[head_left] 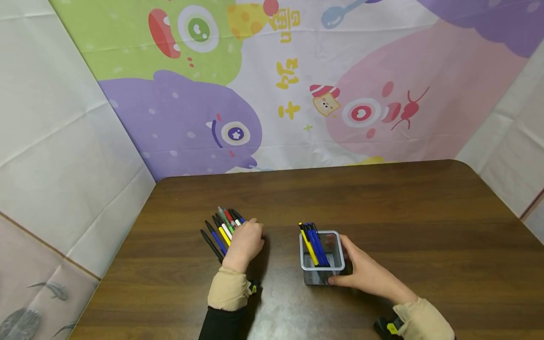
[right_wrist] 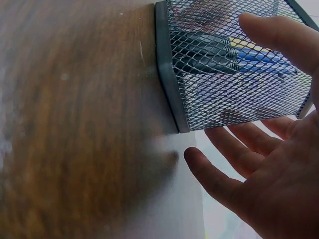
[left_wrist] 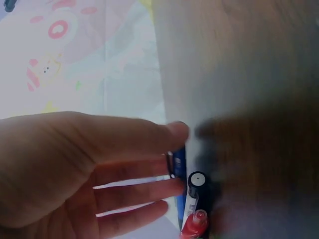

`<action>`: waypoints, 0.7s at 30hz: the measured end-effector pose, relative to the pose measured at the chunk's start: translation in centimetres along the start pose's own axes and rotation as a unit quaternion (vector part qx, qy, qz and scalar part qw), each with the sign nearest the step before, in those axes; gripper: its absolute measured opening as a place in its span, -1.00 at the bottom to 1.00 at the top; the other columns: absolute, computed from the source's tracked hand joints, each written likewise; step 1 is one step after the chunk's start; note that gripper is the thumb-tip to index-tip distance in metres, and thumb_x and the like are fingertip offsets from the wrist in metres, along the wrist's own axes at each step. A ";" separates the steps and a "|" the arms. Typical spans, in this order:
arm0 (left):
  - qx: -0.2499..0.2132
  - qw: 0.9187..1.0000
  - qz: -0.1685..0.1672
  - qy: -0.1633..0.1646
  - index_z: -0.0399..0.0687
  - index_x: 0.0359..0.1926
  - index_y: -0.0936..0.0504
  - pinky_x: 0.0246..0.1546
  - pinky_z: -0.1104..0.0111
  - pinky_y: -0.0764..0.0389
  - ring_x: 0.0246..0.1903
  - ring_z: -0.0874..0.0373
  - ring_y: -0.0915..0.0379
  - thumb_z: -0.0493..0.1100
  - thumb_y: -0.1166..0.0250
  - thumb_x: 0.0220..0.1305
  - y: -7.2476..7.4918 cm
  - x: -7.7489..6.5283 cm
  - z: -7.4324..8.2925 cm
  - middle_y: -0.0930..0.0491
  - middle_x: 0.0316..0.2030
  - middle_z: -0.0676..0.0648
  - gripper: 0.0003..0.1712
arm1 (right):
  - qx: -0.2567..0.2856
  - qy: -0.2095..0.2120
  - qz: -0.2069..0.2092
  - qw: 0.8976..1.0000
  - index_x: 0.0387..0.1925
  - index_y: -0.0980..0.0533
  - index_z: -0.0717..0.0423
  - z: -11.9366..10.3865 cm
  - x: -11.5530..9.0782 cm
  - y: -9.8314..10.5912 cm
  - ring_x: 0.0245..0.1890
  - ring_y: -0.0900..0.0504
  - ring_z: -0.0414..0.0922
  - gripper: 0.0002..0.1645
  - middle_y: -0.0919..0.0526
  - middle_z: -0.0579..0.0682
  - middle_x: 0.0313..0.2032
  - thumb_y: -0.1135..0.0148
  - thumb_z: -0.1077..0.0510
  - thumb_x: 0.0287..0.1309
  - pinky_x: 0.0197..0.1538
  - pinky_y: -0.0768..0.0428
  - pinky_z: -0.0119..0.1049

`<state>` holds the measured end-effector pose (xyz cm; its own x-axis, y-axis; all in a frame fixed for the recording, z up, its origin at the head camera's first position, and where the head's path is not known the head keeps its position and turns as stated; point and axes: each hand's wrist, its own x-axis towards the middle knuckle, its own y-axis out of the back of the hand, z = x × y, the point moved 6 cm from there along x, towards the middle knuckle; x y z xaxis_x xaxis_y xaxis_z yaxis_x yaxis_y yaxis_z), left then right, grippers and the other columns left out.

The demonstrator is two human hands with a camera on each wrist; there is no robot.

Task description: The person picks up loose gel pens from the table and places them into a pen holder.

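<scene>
My left hand (head_left: 245, 241) is at the right end of a row of pens on the table. In the left wrist view its thumb and index finger pinch a blue pen (left_wrist: 179, 164) near one end; a white pen with a black end (left_wrist: 197, 180) and a red-tipped pen (left_wrist: 195, 224) lie beside it. My right hand (head_left: 361, 271) holds a mesh pen holder (head_left: 322, 277) by its right side, thumb at the front, as it stands upright on the table. A yellow pen (head_left: 309, 245) and several blue pens (head_left: 319, 245) lean inside the holder.
The row also has a black pen (head_left: 211, 245), another blue pen (head_left: 216, 237) and a yellow pen (head_left: 224, 234), left of my left hand. The brown wooden table (head_left: 425, 212) meets a cartoon-printed cloth (head_left: 289, 141) at its far edge.
</scene>
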<state>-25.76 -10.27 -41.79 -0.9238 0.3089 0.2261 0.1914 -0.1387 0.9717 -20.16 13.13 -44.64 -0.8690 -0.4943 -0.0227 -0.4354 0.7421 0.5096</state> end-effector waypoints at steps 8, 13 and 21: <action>0.021 0.993 0.099 -0.058 -0.02 -0.43 -0.64 -0.35 0.22 -0.48 -0.41 0.05 -0.52 -0.13 -0.39 -0.02 1.4 0.7 0.9 -0.59 -0.44 0.00 -0.89 | -0.001 0.002 0.001 1.000 0.26 -0.05 -0.06 0.0 0.0 0.0 0.07 -0.47 0.00 0.04 -0.40 0.10 0.09 -0.45 -0.03 -0.21 0.00 -0.46 -0.16; -0.004 0.981 0.169 -0.095 -0.01 -0.38 -0.64 -0.26 0.30 -0.49 -0.39 0.12 -0.51 -0.12 -0.34 0.06 3.3 0.7 1.8 -0.60 -0.42 0.04 -0.90 | -0.004 0.001 0.003 1.000 0.26 -0.05 -0.06 -0.1 0.1 0.0 0.04 -0.49 -0.02 0.04 -0.42 0.09 0.07 -0.46 -0.03 -0.22 -0.02 -0.46 -0.15; -0.052 0.963 0.242 -0.109 -0.03 -0.36 -0.64 -0.23 0.34 -0.49 -0.40 0.16 -0.51 -0.13 -0.31 0.10 6.1 0.2 2.9 -0.62 -0.43 0.06 -0.90 | 0.007 0.003 -0.003 1.000 0.26 -0.05 -0.08 -0.1 0.0 0.0 0.04 -0.49 -0.04 0.03 -0.42 0.09 0.06 -0.45 -0.03 -0.21 -0.03 -0.46 -0.21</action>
<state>-23.83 -8.35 -35.62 -0.6417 0.3729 0.6702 0.5369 -0.4056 0.7398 -20.15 13.07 -44.61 -0.8654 -0.5006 -0.0207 -0.4435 0.7462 0.4965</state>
